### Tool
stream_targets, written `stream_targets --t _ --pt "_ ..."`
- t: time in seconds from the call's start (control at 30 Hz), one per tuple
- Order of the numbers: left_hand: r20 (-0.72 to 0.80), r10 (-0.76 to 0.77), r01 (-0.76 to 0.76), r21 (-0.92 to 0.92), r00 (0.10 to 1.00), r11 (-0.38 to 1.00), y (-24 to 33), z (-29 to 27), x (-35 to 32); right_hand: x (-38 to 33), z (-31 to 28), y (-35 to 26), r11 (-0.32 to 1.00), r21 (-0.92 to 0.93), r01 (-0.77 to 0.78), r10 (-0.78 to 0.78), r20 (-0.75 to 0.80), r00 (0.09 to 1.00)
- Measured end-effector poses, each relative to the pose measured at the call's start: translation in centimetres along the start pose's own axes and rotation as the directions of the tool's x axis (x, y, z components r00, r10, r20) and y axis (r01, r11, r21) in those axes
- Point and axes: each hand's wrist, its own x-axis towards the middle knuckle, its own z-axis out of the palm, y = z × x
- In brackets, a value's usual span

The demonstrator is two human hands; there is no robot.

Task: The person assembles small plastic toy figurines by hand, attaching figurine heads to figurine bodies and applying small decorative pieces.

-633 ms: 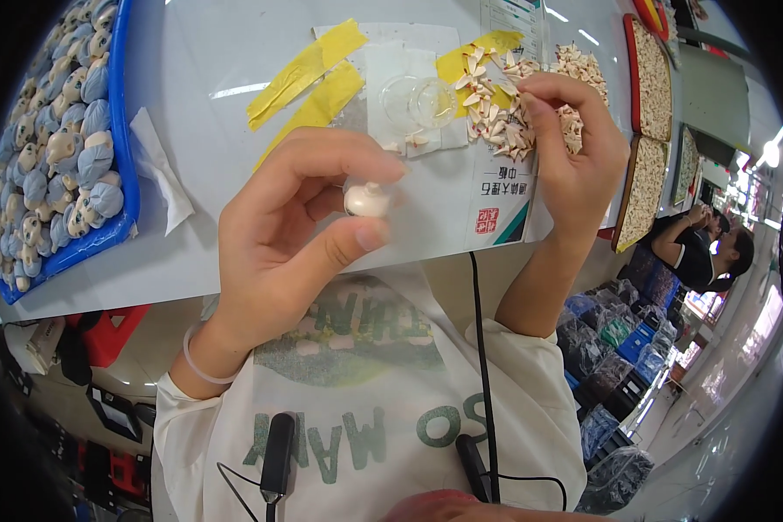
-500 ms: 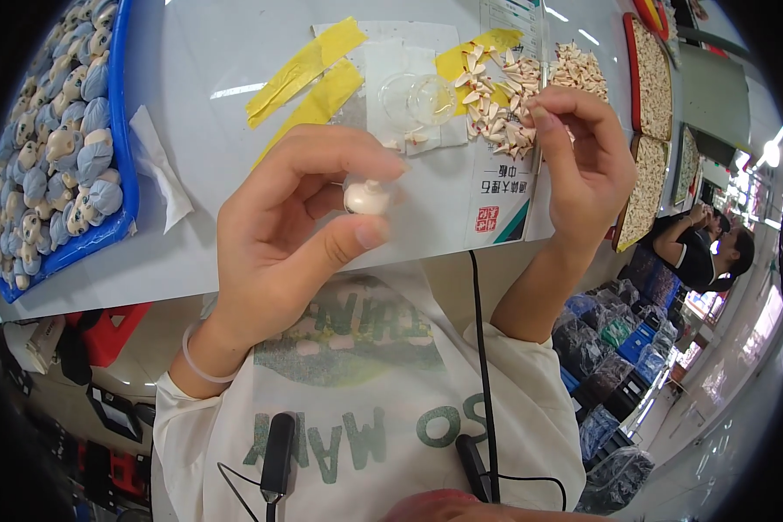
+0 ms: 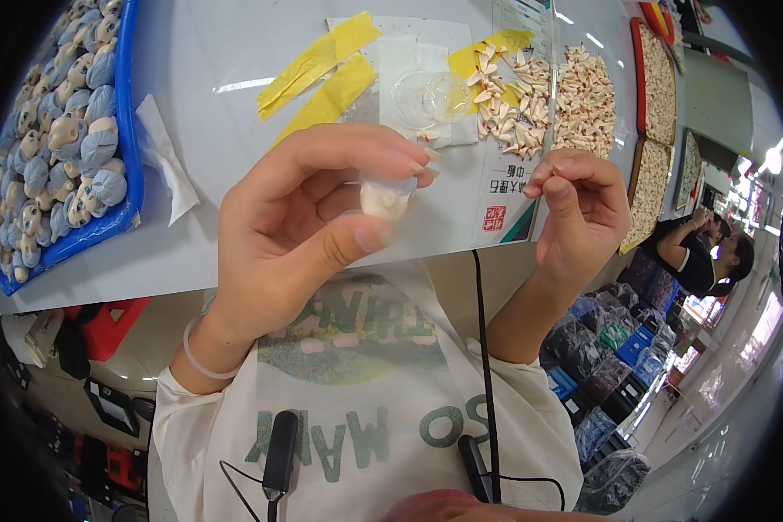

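A small cream doll head with a pale blue top is pinched between the thumb and fingers of my left hand, above the near edge of the table. My right hand is a little way to the right, its thumb and fingertips pressed together. Whatever lies between those fingertips is too small to make out. Beyond the right hand lie small pointed cream pieces with reddish tips, loose on the table. Two shallow clear round dishes stand to the left of these pieces.
A blue tray full of blue-haired doll heads stands at the left, with a crumpled white tissue beside it. Yellow tape strips cross the table. A red-rimmed tray of small pieces is at the right; a black cable hangs in front.
My right hand has drawn back from the loose pieces toward the near edge, fingertips still pinched. The doll head in my left hand has turned and moved slightly right.
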Motion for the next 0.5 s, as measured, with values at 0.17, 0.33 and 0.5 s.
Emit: stream_targets --t 0.17,0.33,0.5 --pt "-0.054 -0.068 0.061 -0.122 0.996 0.991 0.4 0.0 0.0 0.2 0.2 0.1 0.998 0.021 0.063 -0.065 0.122 0.990" --pt "-0.045 -0.033 0.030 -0.075 0.998 0.997 0.1 -0.2 -0.2 1.1 0.2 0.1 0.989 -0.076 0.130 -0.120 0.132 0.984" --pt "0.061 0.161 -0.167 0.112 0.985 0.980 -0.7 -1.2 -0.2 2.1 0.8 -0.4 0.968 -0.166 0.188 -0.164 0.147 0.975"
